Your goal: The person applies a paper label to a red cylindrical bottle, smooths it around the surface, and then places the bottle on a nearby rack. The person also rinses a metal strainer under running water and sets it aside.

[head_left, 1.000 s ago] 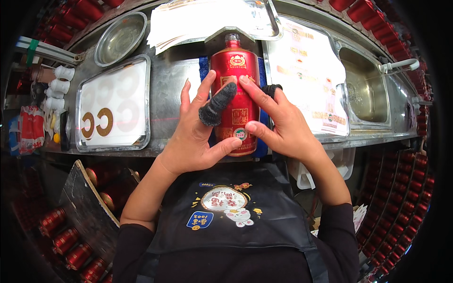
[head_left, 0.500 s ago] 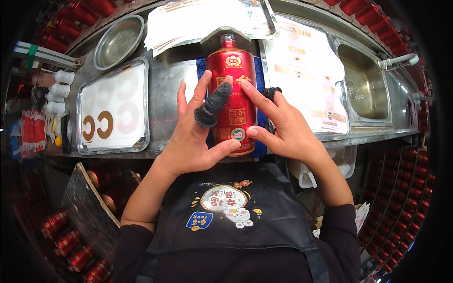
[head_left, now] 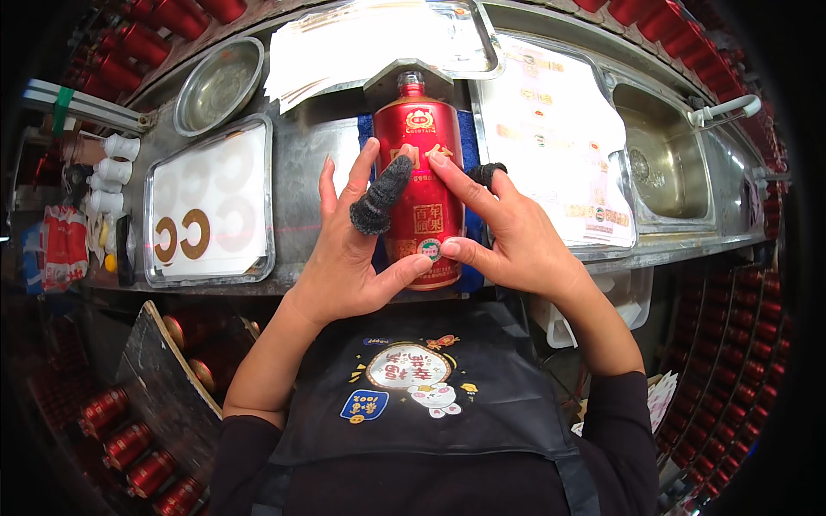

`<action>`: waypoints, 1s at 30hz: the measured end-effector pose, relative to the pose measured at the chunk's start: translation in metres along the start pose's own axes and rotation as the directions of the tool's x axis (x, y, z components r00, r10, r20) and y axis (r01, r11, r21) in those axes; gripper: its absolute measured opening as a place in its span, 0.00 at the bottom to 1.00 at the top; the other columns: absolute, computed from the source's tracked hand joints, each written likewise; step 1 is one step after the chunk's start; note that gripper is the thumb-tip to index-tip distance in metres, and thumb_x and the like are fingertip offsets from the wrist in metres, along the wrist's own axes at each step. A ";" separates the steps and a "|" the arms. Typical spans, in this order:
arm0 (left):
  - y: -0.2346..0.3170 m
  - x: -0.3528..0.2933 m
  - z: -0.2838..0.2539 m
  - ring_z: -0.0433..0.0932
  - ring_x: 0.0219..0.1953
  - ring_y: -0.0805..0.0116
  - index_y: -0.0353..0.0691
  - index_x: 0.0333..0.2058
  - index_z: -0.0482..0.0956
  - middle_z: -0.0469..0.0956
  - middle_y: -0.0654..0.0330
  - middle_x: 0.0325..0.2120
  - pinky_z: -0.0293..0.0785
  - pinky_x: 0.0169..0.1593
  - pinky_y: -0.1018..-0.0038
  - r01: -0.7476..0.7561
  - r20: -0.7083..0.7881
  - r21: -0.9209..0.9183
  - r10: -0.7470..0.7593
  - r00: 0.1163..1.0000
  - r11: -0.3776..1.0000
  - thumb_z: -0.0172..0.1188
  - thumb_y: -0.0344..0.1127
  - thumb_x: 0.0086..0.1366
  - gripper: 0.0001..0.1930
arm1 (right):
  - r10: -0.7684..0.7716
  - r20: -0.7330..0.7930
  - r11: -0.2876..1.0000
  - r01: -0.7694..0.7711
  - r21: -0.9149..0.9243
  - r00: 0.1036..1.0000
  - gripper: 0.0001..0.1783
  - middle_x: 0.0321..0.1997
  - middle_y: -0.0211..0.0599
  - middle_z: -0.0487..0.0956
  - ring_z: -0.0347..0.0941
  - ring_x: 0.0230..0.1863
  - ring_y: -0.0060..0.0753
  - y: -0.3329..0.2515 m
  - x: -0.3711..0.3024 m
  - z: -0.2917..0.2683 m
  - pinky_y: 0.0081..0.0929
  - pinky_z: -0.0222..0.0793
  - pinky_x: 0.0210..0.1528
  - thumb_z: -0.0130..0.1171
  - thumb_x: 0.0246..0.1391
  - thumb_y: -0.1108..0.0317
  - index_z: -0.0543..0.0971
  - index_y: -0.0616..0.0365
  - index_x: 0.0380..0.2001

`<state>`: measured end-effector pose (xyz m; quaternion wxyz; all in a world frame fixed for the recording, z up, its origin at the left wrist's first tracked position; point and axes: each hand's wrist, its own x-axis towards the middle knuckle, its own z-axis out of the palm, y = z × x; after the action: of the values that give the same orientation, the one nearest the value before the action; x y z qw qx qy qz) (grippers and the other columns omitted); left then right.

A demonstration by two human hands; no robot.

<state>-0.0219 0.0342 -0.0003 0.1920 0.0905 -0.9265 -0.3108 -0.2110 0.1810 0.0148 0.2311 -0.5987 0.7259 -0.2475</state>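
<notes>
A red glossy bottle (head_left: 419,193) with gold lettering and a clear neck lies on its back on a blue cloth (head_left: 467,142), neck pointing away from me. My left hand (head_left: 337,258) rests at its left side, fingers spread; a dark knitted cover wraps one finger, and fingertips touch the bottle's face. From the right, my right hand (head_left: 527,234) has its index fingertip on the gold characters and its thumb near a small round green-and-white sticker (head_left: 428,248). Another dark cover sits on a right finger. Neither hand wraps round the bottle.
To the left are a tray (head_left: 269,198) with two gold C-shaped labels on a white sheet, and a metal bowl (head_left: 215,86). White label sheets (head_left: 551,129) lie right, beside a sink (head_left: 662,159). More label sheets (head_left: 344,43) lie behind. Red bottles (head_left: 129,439) stand around the edges.
The view has shifted slightly, so the bench sits a little lower in the picture. Both hands stay on the bottle in nearly the same pose.
</notes>
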 end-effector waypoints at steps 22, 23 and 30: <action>-0.024 -0.006 0.010 0.49 0.71 0.52 0.46 0.66 0.59 0.58 0.47 0.66 0.30 0.68 0.45 -0.068 -0.108 -0.166 0.051 0.993 0.984 0.64 0.48 0.61 0.38 | -0.103 -0.098 0.994 0.107 0.034 0.990 0.35 0.51 0.34 0.76 0.60 0.30 0.28 0.020 0.005 0.007 0.25 0.62 0.33 0.56 0.60 0.51 0.62 0.44 0.69; -0.027 -0.007 0.011 0.49 0.71 0.52 0.46 0.66 0.59 0.58 0.46 0.66 0.30 0.68 0.45 -0.077 -0.106 -0.161 0.060 0.993 0.984 0.64 0.48 0.61 0.38 | -0.104 -0.098 0.994 0.107 0.018 0.990 0.36 0.43 0.34 0.76 0.58 0.28 0.26 0.024 0.004 0.008 0.24 0.59 0.29 0.57 0.59 0.48 0.62 0.43 0.68; -0.032 -0.010 0.012 0.52 0.70 0.49 0.48 0.66 0.59 0.54 0.46 0.68 0.30 0.69 0.44 -0.099 -0.103 -0.110 0.087 0.991 0.989 0.65 0.52 0.59 0.40 | -0.196 -0.117 0.980 0.199 0.016 0.974 0.46 0.37 0.32 0.73 0.54 0.26 0.24 0.032 0.005 0.013 0.23 0.55 0.27 0.61 0.49 0.36 0.63 0.41 0.68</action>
<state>-0.0164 0.0181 -0.0312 0.2565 0.0510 -0.8996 -0.3497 -0.2279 0.1798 -0.0157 0.1714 -0.6493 0.6715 -0.3131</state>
